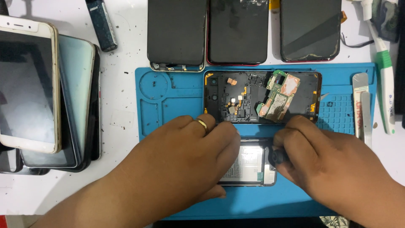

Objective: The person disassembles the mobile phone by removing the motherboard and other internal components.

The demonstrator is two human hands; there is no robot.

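Observation:
An opened phone (252, 162) with its pale battery showing lies on the blue work mat (168, 99) between my hands. My left hand (185, 162), a gold ring on one finger, presses down on the phone's left part and covers it. My right hand (325, 162) is closed around a dark tool (278, 157) at the phone's right end; the tool's tip is hidden. Just beyond them lies a black phone frame (236, 98) with a loose green circuit board (279, 97) resting tilted in its right half.
Three dark phones (238, 31) lie side by side beyond the mat. A stack of phones (42, 93) sits at the left. A dark stick-shaped tool (101, 23) lies top left. A metal spatula (362, 107) and a white-green tube (384, 80) lie at the right.

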